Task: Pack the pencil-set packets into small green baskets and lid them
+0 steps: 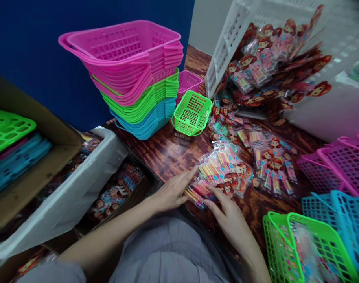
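Near the table's front edge, my left hand (175, 189) and my right hand (224, 209) hold a small bunch of clear packets (197, 193) with coloured sticks between them. The left fingers press on its left side, and the right thumb and fingers close on its right side. Just behind the bunch lies a fanned pile of similar packets (223, 169) with red-haired doll pictures. More packets (275, 165) are spread to the right. A small green basket (192, 114) stands upright on the table behind the pile, with a pink basket (189, 81) behind it.
Stacked pink, green and blue baskets (144, 78) stand at the back left. A tipped white crate (226, 47) spills packets at the back right. Pink, blue and green baskets (312, 239) line the right; the green one holds packets. A foam box (67, 200) and cartons are left.
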{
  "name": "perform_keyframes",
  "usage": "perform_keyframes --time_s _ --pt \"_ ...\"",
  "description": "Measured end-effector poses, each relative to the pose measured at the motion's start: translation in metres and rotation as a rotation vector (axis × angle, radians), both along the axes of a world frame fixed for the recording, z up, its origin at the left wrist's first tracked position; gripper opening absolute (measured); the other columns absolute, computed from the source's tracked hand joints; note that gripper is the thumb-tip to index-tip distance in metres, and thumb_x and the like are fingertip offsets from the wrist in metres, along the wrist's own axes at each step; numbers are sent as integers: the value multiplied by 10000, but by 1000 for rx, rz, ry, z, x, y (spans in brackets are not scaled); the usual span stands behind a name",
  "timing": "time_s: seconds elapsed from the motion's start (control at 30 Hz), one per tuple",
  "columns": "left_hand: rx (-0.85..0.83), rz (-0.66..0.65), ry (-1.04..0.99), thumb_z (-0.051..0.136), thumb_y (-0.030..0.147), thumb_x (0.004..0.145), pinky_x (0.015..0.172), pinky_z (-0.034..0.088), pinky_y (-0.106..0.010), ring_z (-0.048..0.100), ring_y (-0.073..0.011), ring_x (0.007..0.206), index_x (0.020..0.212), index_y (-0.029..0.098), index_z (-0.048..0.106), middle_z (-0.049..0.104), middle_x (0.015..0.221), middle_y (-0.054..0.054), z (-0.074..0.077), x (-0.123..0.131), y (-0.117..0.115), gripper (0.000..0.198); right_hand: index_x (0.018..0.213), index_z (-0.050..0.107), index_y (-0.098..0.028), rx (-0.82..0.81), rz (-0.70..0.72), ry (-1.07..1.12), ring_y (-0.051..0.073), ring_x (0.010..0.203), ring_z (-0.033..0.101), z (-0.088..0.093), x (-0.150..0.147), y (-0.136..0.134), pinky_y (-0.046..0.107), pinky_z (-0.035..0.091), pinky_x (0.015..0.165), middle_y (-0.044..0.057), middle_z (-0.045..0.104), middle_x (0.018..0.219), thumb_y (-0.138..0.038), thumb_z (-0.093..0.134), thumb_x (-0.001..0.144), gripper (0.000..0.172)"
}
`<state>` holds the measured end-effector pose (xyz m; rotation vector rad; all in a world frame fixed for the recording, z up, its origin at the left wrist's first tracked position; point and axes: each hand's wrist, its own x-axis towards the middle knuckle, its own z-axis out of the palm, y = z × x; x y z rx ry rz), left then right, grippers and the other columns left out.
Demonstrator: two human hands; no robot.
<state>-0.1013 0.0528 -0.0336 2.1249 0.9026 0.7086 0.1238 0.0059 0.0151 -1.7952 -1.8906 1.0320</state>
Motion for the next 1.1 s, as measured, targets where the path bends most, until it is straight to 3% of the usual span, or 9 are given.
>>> perform_keyframes --time_s 0.27,0.33,0.43,0.5,0.6,0.67,0.77,0.87,1.1 --pt "44 -8 49 567 125 873 1112 410 -444 416 -273 1396 1585 250 -98 365 1537 -163 5 -2 -2 983 1353 576 -224 8 4 -29 261 1287 548 -2 -2 -2 449 408 1102 86 606 1390 -384 501 954 436" --pt "139 -4 142 524 43 842 1130 386 -449 329 -280 1451 1592 260 -41 274 1588 -165 10 1 -5 964 1311 600 -220 2 12 -47 262 1250 571 2 -7 -2 425 429 1072 91 633 1344 -368 511 951 399" --pt "332 -10 336 490 -10 822 1180 261 -546 176 -339 1504 1588 262 104 170 1635 -152 19 10 -5 900 1186 655 -217 -7 43 -79 266 1154 614 10 -18 -1 395 457 1004 94 684 1228 -292 519 939 292" --pt "413 -85 432 502 36 855 1191 183 -594 279 -350 1455 1563 190 194 331 1563 -173 24 16 -2 787 1149 664 -228 0 67 -73 261 1157 607 16 -20 4 377 442 1005 83 684 1228 -238 526 922 266" --pt "413 -241 517 512 99 883 1166 258 -536 537 -286 1173 1406 102 418 609 1222 -132 28 21 3 532 1049 696 -239 -29 121 17 231 1069 639 21 -10 19 323 454 942 51 720 1127 -266 515 934 217" --pt "379 -285 557 511 96 885 1082 371 -473 560 -253 1030 1235 128 536 629 1084 -87 29 23 6 353 927 706 -223 -42 77 44 206 916 659 19 2 30 287 469 830 35 738 961 -307 508 939 216" --pt "355 -253 589 494 86 903 941 451 -420 539 -247 983 1172 160 552 617 1084 -74 25 23 4 285 857 701 -213 -50 3 7 182 803 647 8 14 42 257 439 726 14 726 843 -289 573 884 151" --pt "342 -206 615 472 78 925 892 454 -399 525 -245 977 1202 172 538 609 1113 -76 17 23 -3 300 818 699 -229 -94 44 -9 165 749 641 -6 12 48 237 405 668 -16 713 774 -266 625 828 83" --pt "335 -158 629 467 103 956 912 436 -401 491 -256 1023 1281 172 496 576 1161 -75 10 23 -15 333 830 671 -238 30 -171 -146 196 779 643 -21 10 61 278 395 698 18 709 795 -259 507 889 176"
